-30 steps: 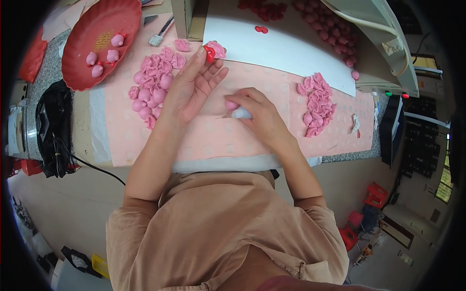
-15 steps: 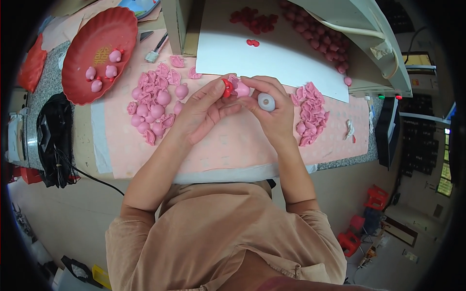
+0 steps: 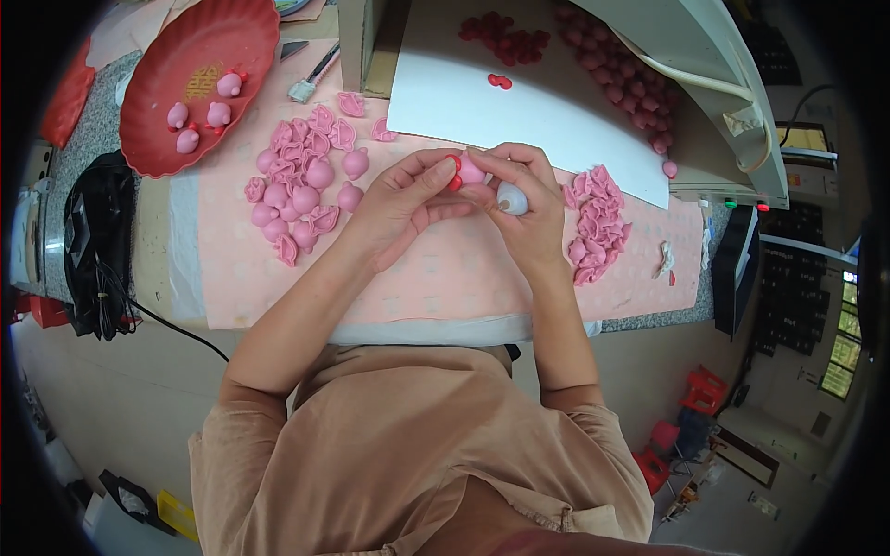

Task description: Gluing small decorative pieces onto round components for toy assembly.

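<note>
Between the fingertips of both hands, above the pink cloth, a small red bow-shaped piece [image 3: 455, 174] sits against a round pink piece [image 3: 472, 170]. My left hand [image 3: 400, 206] pinches the red bow from the left. My right hand [image 3: 533, 185] grips the pink piece with thumb and fingertips, and also keeps a small whitish squeeze bottle [image 3: 514, 198] tucked in its grasp. Fingers partly cover where the two pieces meet. To the left lies a pile of pink balls and frilled pieces [image 3: 301, 176]; on the right, a heap of pink frilled pieces [image 3: 601, 222].
A red scalloped plate [image 3: 153, 120] at far left carries several pink balls with red bows. Ahead, a box-like housing shelters white paper [image 3: 436, 102] with red bows [image 3: 505, 39] and many pink balls [image 3: 616, 79]. A brush [image 3: 313, 74] lies beside it; a black bag [image 3: 97, 246] hangs at left.
The whole view has shifted slightly. Both hands stay together; the pink piece has turned, its frilled side no longer showing, and the bottle has tilted.
</note>
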`<state>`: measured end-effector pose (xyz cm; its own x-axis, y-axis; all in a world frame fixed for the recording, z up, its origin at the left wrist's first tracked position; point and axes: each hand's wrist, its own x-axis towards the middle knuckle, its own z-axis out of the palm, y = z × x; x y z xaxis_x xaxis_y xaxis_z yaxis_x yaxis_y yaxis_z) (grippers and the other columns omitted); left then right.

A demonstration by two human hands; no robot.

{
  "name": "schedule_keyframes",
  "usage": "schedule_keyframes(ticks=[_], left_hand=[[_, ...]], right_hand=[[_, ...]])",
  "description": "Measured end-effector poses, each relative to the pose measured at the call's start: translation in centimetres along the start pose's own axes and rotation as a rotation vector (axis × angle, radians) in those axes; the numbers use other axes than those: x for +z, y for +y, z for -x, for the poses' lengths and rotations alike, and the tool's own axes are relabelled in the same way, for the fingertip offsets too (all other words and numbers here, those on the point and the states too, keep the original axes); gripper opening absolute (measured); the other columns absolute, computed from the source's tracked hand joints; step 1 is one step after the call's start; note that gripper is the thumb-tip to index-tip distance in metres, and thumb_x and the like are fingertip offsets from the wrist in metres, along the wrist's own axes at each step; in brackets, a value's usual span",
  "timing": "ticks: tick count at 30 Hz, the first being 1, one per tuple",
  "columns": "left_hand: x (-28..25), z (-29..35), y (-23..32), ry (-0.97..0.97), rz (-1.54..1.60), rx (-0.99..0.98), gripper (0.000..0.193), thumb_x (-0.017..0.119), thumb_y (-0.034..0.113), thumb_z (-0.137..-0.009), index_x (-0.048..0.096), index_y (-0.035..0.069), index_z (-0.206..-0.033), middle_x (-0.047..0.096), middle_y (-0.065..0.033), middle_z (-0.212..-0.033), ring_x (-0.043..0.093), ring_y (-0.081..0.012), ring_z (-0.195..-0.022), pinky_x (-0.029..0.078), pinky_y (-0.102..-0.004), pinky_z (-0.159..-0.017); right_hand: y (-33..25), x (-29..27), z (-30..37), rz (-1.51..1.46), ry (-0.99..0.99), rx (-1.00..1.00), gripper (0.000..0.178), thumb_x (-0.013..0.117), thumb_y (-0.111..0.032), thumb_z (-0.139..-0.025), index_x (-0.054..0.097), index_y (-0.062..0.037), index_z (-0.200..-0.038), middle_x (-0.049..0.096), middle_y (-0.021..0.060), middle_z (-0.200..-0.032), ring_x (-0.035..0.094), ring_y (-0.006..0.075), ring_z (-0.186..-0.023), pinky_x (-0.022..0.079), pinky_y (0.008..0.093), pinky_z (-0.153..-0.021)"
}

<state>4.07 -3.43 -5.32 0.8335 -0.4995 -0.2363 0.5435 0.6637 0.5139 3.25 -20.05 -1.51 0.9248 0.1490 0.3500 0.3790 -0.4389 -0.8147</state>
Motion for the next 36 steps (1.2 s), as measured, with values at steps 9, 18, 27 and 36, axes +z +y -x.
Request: schedule_keyframes(ticks=[9,18,27,36], left_hand=[[0.4,0.1,-0.3,-0.002,-0.147,0.118,0.029,0.061,0.009,-0.091,0.054,0.003,-0.118,0.060,-0.0076,-0.110,0.061,-0.0163,-0.101,0.050,-0.0316,-0.089],[0.8,0.0,-0.8,-0.042,-0.228,0.314,0.031,0.062,0.006,-0.089,0.054,0.003,-0.119,0.058,-0.0060,-0.114,0.056,-0.0131,-0.105,0.049,-0.0290,-0.090],[-0.2,-0.1,-2.1,-0.116,-0.052,0.310,0.028,0.060,0.006,-0.090,0.057,0.007,-0.118,0.056,-0.0045,-0.118,0.054,-0.0138,-0.108,0.047,-0.0317,-0.091],[-0.8,-0.1,-2.3,-0.200,0.035,0.295,0.026,0.060,0.008,-0.091,0.059,0.013,-0.116,0.052,-0.0039,-0.124,0.052,-0.0154,-0.111,0.045,-0.0313,-0.090]], right_hand=[[0.4,0.1,0.6,-0.031,-0.010,0.142,0.044,0.074,0.002,-0.072,0.065,-0.0076,-0.114,0.054,0.0050,-0.104,0.055,0.0141,-0.084,0.048,0.0263,-0.075],[1.0,1.1,1.5,-0.604,0.044,0.391,0.034,0.070,-0.002,-0.080,0.061,-0.0032,-0.113,0.056,0.0022,-0.110,0.053,0.0102,-0.089,0.045,0.0235,-0.082],[1.6,2.3,2.1,-0.920,0.057,0.390,0.030,0.066,-0.007,-0.086,0.058,-0.0020,-0.115,0.052,0.0029,-0.113,0.052,0.0128,-0.101,0.046,0.0268,-0.086],[1.5,3.1,2.4,-1.307,0.041,0.479,0.041,0.068,-0.016,-0.086,0.054,-0.0111,-0.124,0.056,0.0060,-0.120,0.055,0.0167,-0.103,0.046,0.0311,-0.085]])
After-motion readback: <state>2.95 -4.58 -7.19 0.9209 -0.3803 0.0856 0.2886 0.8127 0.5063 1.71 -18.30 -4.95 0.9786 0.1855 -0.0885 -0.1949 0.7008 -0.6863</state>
